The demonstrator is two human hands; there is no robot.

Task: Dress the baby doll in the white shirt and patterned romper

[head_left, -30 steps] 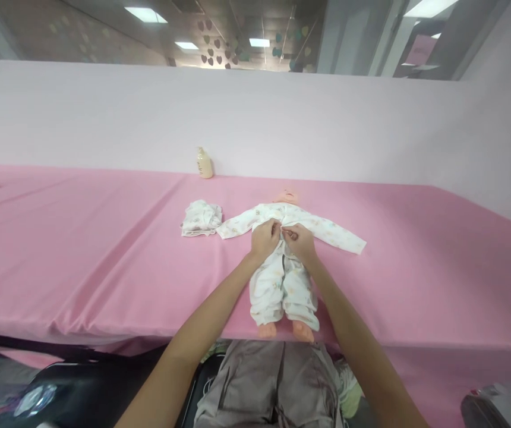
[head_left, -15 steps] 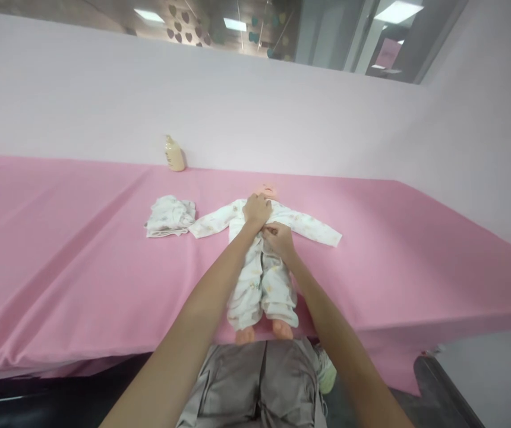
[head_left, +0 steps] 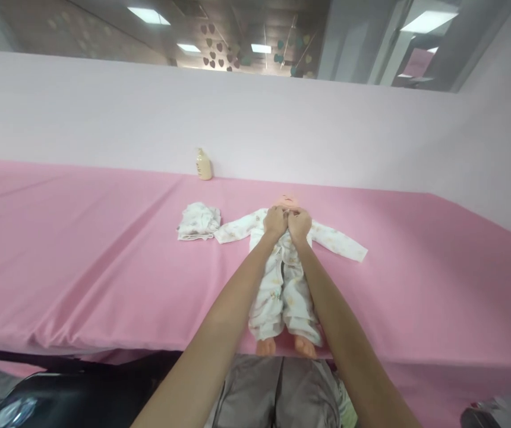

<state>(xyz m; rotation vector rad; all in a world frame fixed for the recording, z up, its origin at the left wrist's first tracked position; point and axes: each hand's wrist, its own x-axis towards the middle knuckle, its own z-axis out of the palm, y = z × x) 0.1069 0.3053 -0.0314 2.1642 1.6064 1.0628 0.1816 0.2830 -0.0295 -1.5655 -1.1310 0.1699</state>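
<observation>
A baby doll [head_left: 288, 201] lies on its back on the pink-covered table, its feet toward me at the front edge. It wears a white printed baby romper [head_left: 271, 297], with the long sleeves spread out to both sides. My left hand [head_left: 275, 221] and my right hand [head_left: 300, 224] are side by side at the romper's neckline, just below the doll's chin. Both have their fingers closed in a pinch on the fabric there. My hands hide the exact part of the collar that they grip.
Left of the doll's sleeve lies a folded stack of white printed cloth [head_left: 199, 222]. A cream pump bottle [head_left: 203, 165] stands at the back against the white wall [head_left: 148, 113]. The pink cover [head_left: 126, 267] hangs over the table's front edge.
My right hand has moved up from the romper's chest to the neckline, beside my left hand. The camera view has shifted, so everything appears farther right and slightly lower.
</observation>
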